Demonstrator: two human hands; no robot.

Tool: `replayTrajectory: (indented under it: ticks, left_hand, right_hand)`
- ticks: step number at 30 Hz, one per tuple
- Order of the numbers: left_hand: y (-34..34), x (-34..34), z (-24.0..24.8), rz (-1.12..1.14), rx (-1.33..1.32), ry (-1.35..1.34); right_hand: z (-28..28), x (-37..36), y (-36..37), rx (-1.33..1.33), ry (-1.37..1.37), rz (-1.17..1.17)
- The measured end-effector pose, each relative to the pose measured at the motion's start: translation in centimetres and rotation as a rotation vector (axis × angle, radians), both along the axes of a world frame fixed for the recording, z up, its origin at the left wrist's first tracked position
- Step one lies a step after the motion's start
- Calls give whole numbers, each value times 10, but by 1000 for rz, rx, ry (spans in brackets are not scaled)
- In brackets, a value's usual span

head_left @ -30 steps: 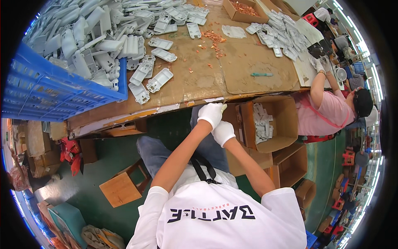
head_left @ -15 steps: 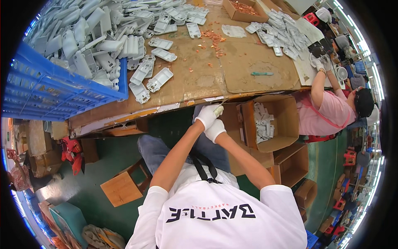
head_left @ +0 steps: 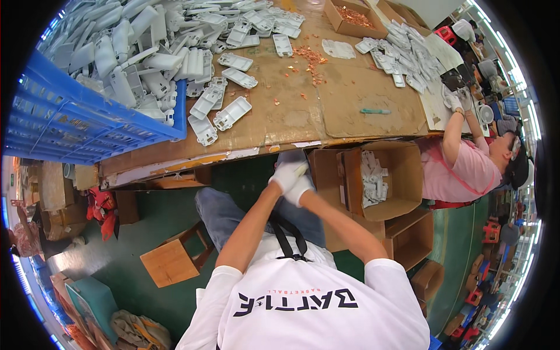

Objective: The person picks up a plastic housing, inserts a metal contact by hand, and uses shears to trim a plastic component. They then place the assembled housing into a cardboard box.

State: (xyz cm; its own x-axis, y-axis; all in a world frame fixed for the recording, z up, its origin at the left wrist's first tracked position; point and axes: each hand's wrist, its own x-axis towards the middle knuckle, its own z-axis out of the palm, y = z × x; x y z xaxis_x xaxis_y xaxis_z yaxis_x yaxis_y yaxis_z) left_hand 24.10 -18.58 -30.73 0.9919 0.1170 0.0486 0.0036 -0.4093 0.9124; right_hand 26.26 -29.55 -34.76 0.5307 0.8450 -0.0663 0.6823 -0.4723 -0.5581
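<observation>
My left hand (head_left: 286, 177) and my right hand (head_left: 297, 189), both in white gloves, are pressed together above my lap, just in front of the table edge. The fingers of both are curled closed. A small pale yellow-green patch (head_left: 301, 169) shows at the top of the left hand; whether it is part of the glove or a held piece, I cannot tell. Motion blurs the hands, and anything between them is hidden. On the cardboard-covered table (head_left: 291, 122), light grey plastic cases (head_left: 232, 113) lie loose beyond my hands to the left.
A blue crate (head_left: 87, 125) heaped with grey cases stands at the left. Copper-coloured bits (head_left: 309, 56) and a teal pen-like tool (head_left: 375, 111) lie on the table. A cardboard box (head_left: 402, 175) with white parts sits to my right, near a co-worker in pink (head_left: 461, 166).
My joined hands have dropped back from the table edge toward my lap and blurred slightly. The whole view has shifted a little. The co-worker's head has turned.
</observation>
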Motion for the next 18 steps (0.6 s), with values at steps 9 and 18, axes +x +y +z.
replayTrajectory:
  ticks: [9,18]
  left_hand:
    - [107,-113,-25,466,-798,165]
    - [120,-180,12,787,-824,269]
  right_hand:
    - [53,-50,65,-135,262,370]
    - [78,-73,65,84,1012,243]
